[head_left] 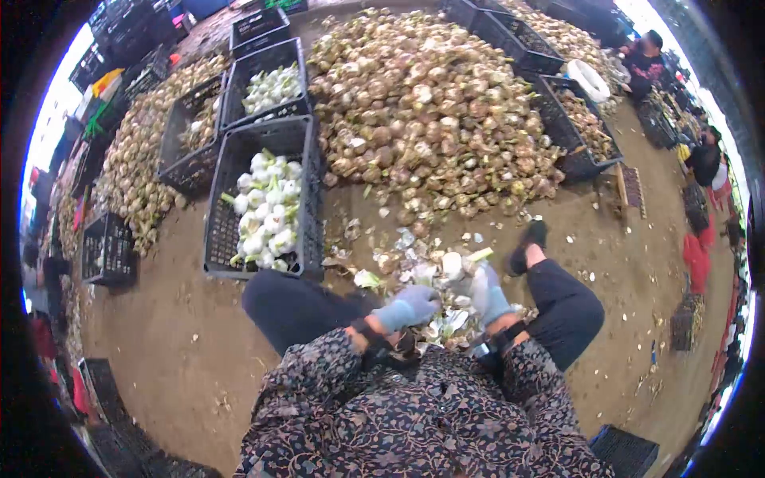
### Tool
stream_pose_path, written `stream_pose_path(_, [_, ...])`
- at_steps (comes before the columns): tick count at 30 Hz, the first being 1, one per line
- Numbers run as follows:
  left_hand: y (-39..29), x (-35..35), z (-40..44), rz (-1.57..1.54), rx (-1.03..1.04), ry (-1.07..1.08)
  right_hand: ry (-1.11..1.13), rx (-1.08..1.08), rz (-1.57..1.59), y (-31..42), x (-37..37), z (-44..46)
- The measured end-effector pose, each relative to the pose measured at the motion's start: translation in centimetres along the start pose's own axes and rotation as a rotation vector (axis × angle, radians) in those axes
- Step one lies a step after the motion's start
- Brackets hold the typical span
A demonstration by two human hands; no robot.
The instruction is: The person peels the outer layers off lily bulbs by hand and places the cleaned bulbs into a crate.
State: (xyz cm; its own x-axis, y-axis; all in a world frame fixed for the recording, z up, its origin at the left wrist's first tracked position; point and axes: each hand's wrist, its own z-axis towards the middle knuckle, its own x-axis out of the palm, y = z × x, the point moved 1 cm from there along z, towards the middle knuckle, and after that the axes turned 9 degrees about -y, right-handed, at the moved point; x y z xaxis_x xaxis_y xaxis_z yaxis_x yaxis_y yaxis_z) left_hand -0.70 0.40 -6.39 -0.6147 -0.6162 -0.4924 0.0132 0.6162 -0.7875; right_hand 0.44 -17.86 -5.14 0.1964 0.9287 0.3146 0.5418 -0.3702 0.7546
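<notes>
Right grip (489,293) closed on garlic (453,266), left grip (409,306) curled

No text, label, brand, number or sign can be read anywhere around the large heap of garlic (430,111). Right of the heap, past the black crate (577,162) at its edge, a seated person's dark top (642,68) bears a reddish marking on the front, too small and blurred to tell whether it is lettering or a picture. Left of the heap, the nearest large crate (271,134) shows no readable mark on its black walls, and on the wearer's side of the heap the sleeves (307,382) carry only a floral print.
</notes>
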Motion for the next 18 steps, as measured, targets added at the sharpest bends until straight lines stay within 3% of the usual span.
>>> stream_pose_path(1, [4.3, 3.7, 1.5, 0.013, 0.101, 0.087, -0.098, 0.060, 0.029, 0.3, 1.2, 1.2])
stream_pose_path(3, [3.5, 4.6, 1.2, 0.079, 0.075, 0.214, -0.036, 0.001, -0.008, 1.6, 3.8, 3.3])
stream_pose_path(4, [2.0, 4.7, 0.9, 0.134, -0.053, 0.261, -0.013, -0.013, -0.052, 2.5, 5.4, 4.5])
stream_pose_path(5, [4.6, 7.5, 2.3, 0.339, 0.425, 0.301, 0.021, -0.034, -0.110, 2.9, 7.3, 6.4])
stream_pose_path(6, [3.3, 6.4, 1.7, 0.331, 0.417, 0.309, 0.049, -0.055, -0.161, 2.9, 9.2, 8.1])
stream_pose_path(8, [-0.9, 2.5, 0.3, -0.047, -0.205, 0.305, 0.340, 0.172, 0.104, 4.9, 14.8, 8.2])
stream_pose_path(10, [7.7, 11.2, 3.4, -0.442, -0.009, 0.163, 0.540, 0.018, 0.044, 5.6, 18.8, 7.7])
stream_pose_path(11, [11.7, 15.4, 4.9, -0.626, 0.106, 0.125, 0.444, -0.030, -0.178, 5.4, 19.7, 8.6])
stream_pose_path(12, [8.1, 10.8, 3.5, -0.373, 0.134, 0.080, 0.453, -0.016, -0.174, 4.2, 19.2, 9.9])
stream_pose_path(13, [3.9, 5.6, 1.9, -0.117, 0.157, 0.040, 0.327, -0.337, -0.806, 2.2, 17.7, 12.0])
stream_pose_path(14, [1.0, 1.8, 0.2, -0.166, -0.053, 0.093, 0.160, -0.665, -1.420, -0.3, 16.2, 13.8])
stream_pose_path(15, [-1.2, -1.0, -0.5, -0.163, -0.170, 0.167, 0.233, -0.577, -1.565, -3.8, 14.0, 15.5])
stream_pose_path(16, [-0.6, -0.1, -0.4, -0.153, -0.198, 0.120, 0.301, -0.493, -1.707, -6.4, 12.4, 16.1])
stream_pose_path(18, [1.6, 2.4, 0.6, -0.025, -0.184, 0.273, 0.481, -0.282, -1.962, -8.7, 11.4, 15.5])
